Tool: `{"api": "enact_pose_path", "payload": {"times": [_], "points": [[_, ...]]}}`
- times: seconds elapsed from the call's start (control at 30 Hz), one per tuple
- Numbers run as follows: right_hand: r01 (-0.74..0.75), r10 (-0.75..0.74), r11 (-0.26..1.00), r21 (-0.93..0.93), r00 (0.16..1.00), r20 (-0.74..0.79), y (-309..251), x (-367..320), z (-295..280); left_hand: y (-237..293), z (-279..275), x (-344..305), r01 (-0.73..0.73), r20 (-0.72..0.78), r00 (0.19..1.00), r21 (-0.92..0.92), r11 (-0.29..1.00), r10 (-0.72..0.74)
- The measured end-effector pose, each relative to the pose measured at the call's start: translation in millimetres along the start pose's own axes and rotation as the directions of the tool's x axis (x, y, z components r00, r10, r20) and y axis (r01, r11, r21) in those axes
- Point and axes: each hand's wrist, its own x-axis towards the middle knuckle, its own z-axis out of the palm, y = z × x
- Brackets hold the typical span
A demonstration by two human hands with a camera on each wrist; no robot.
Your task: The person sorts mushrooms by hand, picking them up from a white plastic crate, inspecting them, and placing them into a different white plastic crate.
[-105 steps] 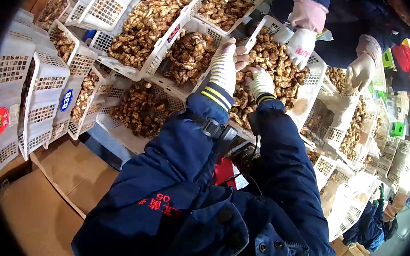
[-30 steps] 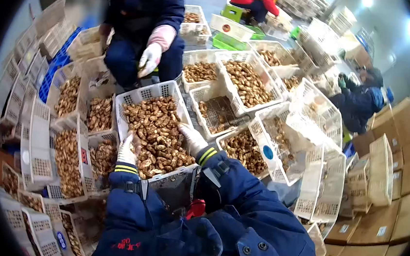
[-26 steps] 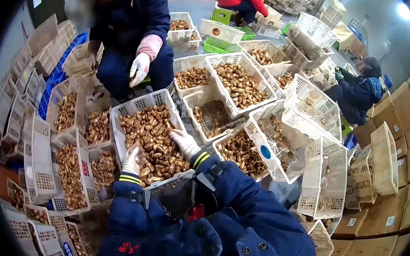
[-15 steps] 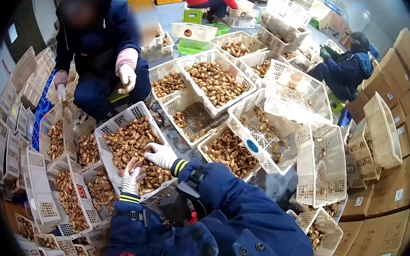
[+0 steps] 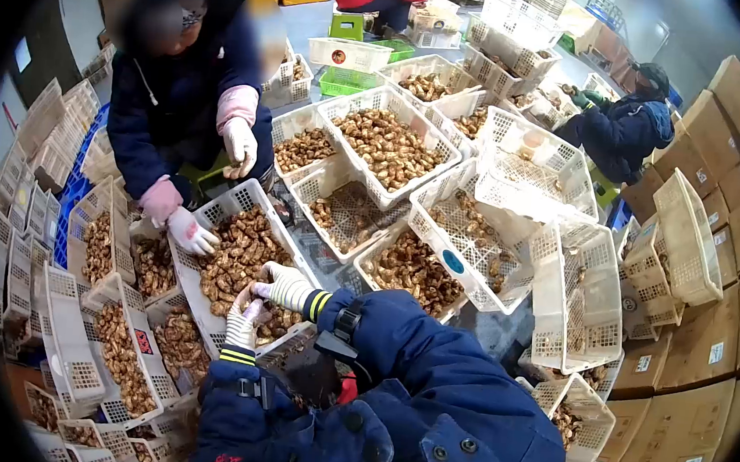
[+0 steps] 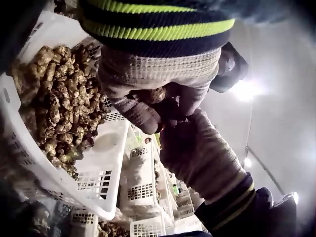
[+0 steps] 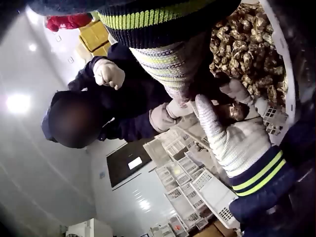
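In the head view, a white lattice crate [image 5: 192, 284] in front of me holds a heap of brown, knobbly mushrooms [image 5: 240, 255]. Over its near end my two gloved hands meet at the fingertips. My left hand [image 5: 243, 324] grips a brown mushroom [image 7: 236, 112], whose rounded end shows between thumb and fingers in the right wrist view. Bent towards it, my right hand [image 5: 288, 287] has its fingertips at the left fingers; I cannot tell what they hold. Across the crate, another person's gloved hand [image 5: 191, 231] reaches over its left rim.
That person [image 5: 180, 91] sits close to the crate's far end. More mushroom crates [image 5: 383, 149] crowd the right, and stacked crates [image 5: 125, 359] line the left. Cardboard boxes [image 5: 669, 433] stand at far right. Another worker [image 5: 622, 121] sits farther back.
The head view has swung up and round from the earliest frame. My hands have come out of the heap and drawn together. The other person's hand has reached onto the crate.
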Motion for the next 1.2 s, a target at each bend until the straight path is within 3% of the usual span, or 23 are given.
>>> {"api": "enact_pose_path", "payload": {"times": [0.1, 0.13, 0.23, 0.27, 0.3, 0.37, 0.4, 0.53, 0.63, 0.67, 0.77, 0.83, 0.9, 0.93, 1.03, 1.2], "points": [[-0.004, 0.004, 0.999, -0.035, 1.0, 0.01, -1.0, 0.6, 5.1, -8.1, -9.0, 4.4, 0.028, -0.024, 0.999, -0.023, 0.999, -0.029], [-0.032, 0.034, 0.999, -0.02, 0.997, 0.075, -0.1, 2.1, 3.5, -10.3, -12.3, 5.3, 0.032, -0.022, 0.999, -0.035, 0.999, -0.033], [-0.088, 0.059, 0.949, 0.302, 0.993, 0.102, 13.8, 8.4, 17.8, -2.2, -7.5, 2.4, 0.048, -0.088, 0.994, -0.138, 0.989, -0.06], [-0.084, 0.046, 0.926, 0.369, 0.993, 0.11, 30.7, 17.4, 26.5, -1.4, -5.7, 2.1, 0.05, -0.178, 0.981, -0.132, 0.99, -0.073], [-0.055, 0.043, 0.97, 0.238, 0.998, 0.055, 30.9, 20.0, 25.0, -0.8, -6.2, 1.5, 0.048, -0.194, 0.978, -0.14, 0.989, -0.075], [-0.193, 0.121, 0.863, 0.466, 0.976, 0.18, 32.2, 21.9, 20.1, 0.7, -5.6, 1.6, 0.04, -0.223, 0.972, -0.158, 0.987, -0.075], [-0.333, 0.218, 0.776, 0.535, 0.938, 0.268, 16.5, 14.6, 9.5, -1.2, -5.7, 3.5, 0.029, -0.253, 0.965, -0.165, 0.986, -0.07], [-0.418, 0.157, 0.626, 0.658, 0.894, 0.419, 30.3, 16.8, 24.5, 0.5, -9.6, 5.7, 0.057, -0.269, 0.959, -0.126, 0.99, -0.089], [-0.191, 0.018, 0.824, 0.534, 0.95, 0.311, 27.8, 15.3, 19.2, 4.1, -6.7, 2.1, 0.055, -0.309, 0.946, -0.157, 0.986, -0.102], [-0.255, 0.049, 0.771, 0.584, 0.938, 0.344, 25.6, 10.9, 15.9, 5.5, -5.2, 0.6, 0.051, -0.302, 0.948, -0.158, 0.986, -0.098], [-0.226, 0.102, 0.882, 0.414, 0.948, 0.3, 17.4, 8.8, 8.6, 12.0, 0.7, -5.2, 0.064, -0.281, 0.954, -0.147, 0.987, -0.103], [-0.13, 0.088, 0.967, 0.218, 0.977, 0.192, 1.4, 0.3, -3.0, 16.7, 3.1, -9.5, 0.105, -0.274, 0.952, -0.115, 0.988, -0.134], [-0.102, 0.094, 0.992, 0.072, 0.989, 0.111, -1.6, -0.9, -5.3, 14.7, 0.7, -8.4, 0.104, -0.268, 0.955, -0.103, 0.989, -0.129], [-0.009, 0.006, 0.999, 0.044, 0.998, 0.061, 3.7, 1.3, -1.3, 13.3, -0.9, -7.7, 0.104, -0.265, 0.956, -0.097, 0.99, -0.126], [-0.032, 0.04, 0.997, -0.068, 0.992, 0.12, 4.3, 2.3, -5.2, 12.7, -0.8, -8.6, 0.099, -0.267, 0.956, -0.097, 0.99, -0.121], [0.014, -0.011, 1.0, -0.02, 0.991, 0.13, 0.4, -1.9, -5.1, 8.3, -4.2, -4.2, 0.088, -0.267, 0.958, -0.069, 0.994, -0.103]]}}
